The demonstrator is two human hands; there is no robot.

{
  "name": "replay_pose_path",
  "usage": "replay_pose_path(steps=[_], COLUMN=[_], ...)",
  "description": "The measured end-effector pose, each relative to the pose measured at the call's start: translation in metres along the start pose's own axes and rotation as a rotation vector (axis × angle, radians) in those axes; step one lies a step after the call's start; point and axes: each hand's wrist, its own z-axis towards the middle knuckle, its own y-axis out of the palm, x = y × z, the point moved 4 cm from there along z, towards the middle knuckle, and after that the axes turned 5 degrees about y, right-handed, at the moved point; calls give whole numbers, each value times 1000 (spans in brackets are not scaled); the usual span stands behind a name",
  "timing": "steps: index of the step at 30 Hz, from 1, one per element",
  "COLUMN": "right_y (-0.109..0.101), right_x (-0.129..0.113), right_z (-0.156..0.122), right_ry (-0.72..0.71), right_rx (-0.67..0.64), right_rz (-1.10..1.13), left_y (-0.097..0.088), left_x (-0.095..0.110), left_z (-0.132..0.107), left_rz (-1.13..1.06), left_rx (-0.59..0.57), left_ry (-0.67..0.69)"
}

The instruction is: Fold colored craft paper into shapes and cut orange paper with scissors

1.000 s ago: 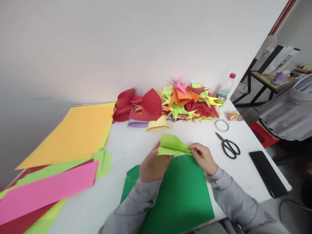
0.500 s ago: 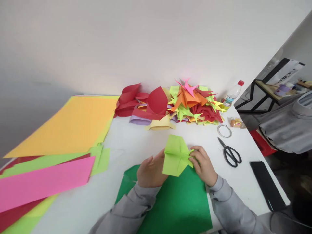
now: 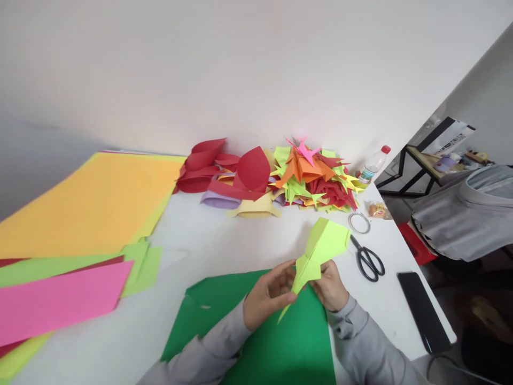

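Above the dark green sheet (image 3: 288, 337), a folded lime-green paper plane (image 3: 320, 248) is held up between both hands. Its broad end points up to the right and its thin pointed end down to the left. My left hand (image 3: 268, 297) pinches it near the narrow end, thumb in front and fingers behind. My right hand (image 3: 331, 286) is closed on its lower right side, with the fingertips partly hidden behind the paper. Black-handled scissors (image 3: 369, 260) lie just right of the paper plane.
Large orange sheets (image 3: 92, 203) and a pink strip (image 3: 64, 302) cover the left side. Folded paper pieces (image 3: 306, 176) are heaped by the wall. A tape roll (image 3: 359, 223), bottle (image 3: 372, 166), snack packet (image 3: 377, 209) and black phone (image 3: 425, 313) line the right.
The lime-green paper has been turned, its broad end swinging from the left to the upper right. My left hand has shifted to its narrow end. The view has moved slightly right.
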Motion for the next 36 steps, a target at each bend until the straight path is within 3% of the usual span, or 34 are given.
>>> replay_pose_path(steps=[5, 13, 20, 30, 36], right_y=[3, 11, 2, 5, 5], right_x=[-3, 9, 23, 21, 22], right_z=[1, -7, -8, -7, -8], right_ry=[43, 251, 278, 285, 297], right_rx=[4, -219, -351, -402, -438], right_rz=[47, 101, -50, -92, -84], left_y=[-1, -10, -37, -57, -61], left_x=[4, 13, 39, 42, 41], left_z=[3, 7, 9, 2, 2], left_rz=[-138, -105, 34, 116, 86], left_rx=[53, 213, 502, 698, 708], left_ry=[-46, -14, 88, 144, 114])
